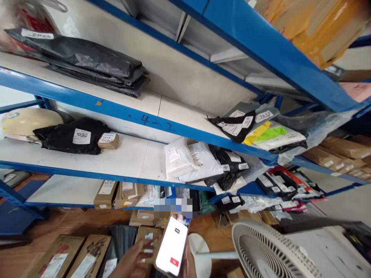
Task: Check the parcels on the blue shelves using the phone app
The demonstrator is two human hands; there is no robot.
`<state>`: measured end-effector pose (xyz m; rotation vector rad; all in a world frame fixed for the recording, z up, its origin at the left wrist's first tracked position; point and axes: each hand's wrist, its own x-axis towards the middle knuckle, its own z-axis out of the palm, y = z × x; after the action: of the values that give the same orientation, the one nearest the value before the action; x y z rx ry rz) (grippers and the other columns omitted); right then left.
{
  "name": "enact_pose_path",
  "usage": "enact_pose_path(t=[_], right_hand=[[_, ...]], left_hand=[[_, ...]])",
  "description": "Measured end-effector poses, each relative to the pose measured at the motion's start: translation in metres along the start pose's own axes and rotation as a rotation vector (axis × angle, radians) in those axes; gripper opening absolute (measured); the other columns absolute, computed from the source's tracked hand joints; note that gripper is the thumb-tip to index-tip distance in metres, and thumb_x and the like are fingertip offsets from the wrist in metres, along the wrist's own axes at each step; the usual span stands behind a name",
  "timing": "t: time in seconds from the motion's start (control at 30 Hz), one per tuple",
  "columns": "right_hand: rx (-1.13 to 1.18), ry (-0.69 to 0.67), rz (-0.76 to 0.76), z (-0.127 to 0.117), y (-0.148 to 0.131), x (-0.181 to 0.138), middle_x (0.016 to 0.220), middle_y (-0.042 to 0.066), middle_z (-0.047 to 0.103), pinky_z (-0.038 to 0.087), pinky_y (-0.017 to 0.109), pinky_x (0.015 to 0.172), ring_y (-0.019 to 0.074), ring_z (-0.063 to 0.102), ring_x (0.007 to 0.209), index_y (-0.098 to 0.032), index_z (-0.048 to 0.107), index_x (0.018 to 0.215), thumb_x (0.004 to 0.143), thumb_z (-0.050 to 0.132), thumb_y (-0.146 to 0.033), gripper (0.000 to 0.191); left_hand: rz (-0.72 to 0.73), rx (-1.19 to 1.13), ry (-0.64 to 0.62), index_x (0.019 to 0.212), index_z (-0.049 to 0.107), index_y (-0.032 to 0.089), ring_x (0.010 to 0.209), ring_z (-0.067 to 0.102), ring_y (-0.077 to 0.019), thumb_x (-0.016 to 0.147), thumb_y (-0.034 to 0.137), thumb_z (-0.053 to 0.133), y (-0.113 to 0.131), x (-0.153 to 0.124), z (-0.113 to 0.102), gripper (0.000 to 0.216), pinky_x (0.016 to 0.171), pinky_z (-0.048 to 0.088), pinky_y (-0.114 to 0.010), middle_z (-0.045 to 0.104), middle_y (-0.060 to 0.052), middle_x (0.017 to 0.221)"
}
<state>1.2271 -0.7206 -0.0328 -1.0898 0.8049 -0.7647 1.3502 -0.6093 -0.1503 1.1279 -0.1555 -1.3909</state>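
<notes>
Blue shelving (87,101) stacked with labelled parcels fills the frame, and at bottom centre the right hand (188,262) grips a phone (172,247) tilted screen-up (readable at a glance) while the open left hand (133,259) reaches beside it.

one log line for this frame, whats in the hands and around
right hand: holds white phone | left hand: fingers at phone's edge | around: blue shelves with parcels, boxes on floor, white fan

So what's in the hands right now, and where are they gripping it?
One hand holds a white smartphone upright by its lower right edge. Which hand it is cannot be told. The other hand reaches toward a labelled cardboard parcel, holding nothing visible.
</notes>
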Motion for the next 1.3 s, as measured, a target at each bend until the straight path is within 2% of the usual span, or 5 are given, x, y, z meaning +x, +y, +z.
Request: enact_pose_path(t=[0.1,0.2,0.47,0.67,1.3], right_hand=[[0.373,-0.069,0.268,0.028,0.01,-0.018,0.101,0.004,0.073,0.051,0.047,0.09,0.0302,0.065,0.103,-0.028,0.062,0.103,0.062,0.078,-0.048,0.048],[0.458,-0.05,0.311,0.042,0.018,-0.03,0.097,0.003,0.074,0.052,0.042,0.084,0.0267,0.068,0.091,-0.026,0.06,0.104,0.058,0.08,-0.03,0.05],[0.367,0.04,0.274,0.03,0.037,-0.048,0.087,0.002,0.075,0.052,0.031,0.064,0.0207,0.068,0.072,-0.02,0.055,0.102,0.057,0.077,-0.019,0.05],[0.328,0.138,0.318,0.016,0.031,-0.057,0.088,0.002,0.074,0.052,0.031,0.066,0.0218,0.069,0.076,-0.021,0.057,0.103,0.064,0.071,-0.032,0.043],[0.152,0.033,0.082,-0.144,0.007,-0.14,0.087,0.002,0.073,0.049,0.031,0.066,0.0235,0.065,0.079,-0.018,0.064,0.097,0.064,0.059,-0.032,0.036]], left_hand=[[-0.085,-0.277,-0.284,0.121,0.059,0.018,0.118,0.052,-0.0364,0.067,0.073,0.056,0.052,-0.023,0.037,0.077,0.096,0.043,-0.051,0.064,-0.013,0.12],[-0.134,-0.399,-0.292,0.131,0.049,0.013,0.108,0.06,-0.032,0.081,0.062,0.048,0.075,-0.039,0.049,0.07,0.098,0.041,-0.044,0.069,-0.014,0.11],[-0.272,-0.363,-0.192,0.146,0.022,0.024,0.1,0.064,-0.0277,0.088,0.061,0.034,0.06,-0.066,0.048,0.07,0.088,0.047,-0.041,0.066,-0.009,0.116],[-0.311,-0.142,-0.324,0.145,0.018,0.034,0.102,0.061,-0.0331,0.082,0.071,0.035,0.042,-0.073,0.055,0.075,0.071,0.054,-0.048,0.059,-0.01,0.128],[-0.232,0.035,-0.349,0.142,0.03,0.033,0.11,0.057,-0.0324,0.081,0.072,0.035,-0.061,-0.136,0.181,0.073,0.068,0.057,-0.044,0.052,-0.011,0.134]])
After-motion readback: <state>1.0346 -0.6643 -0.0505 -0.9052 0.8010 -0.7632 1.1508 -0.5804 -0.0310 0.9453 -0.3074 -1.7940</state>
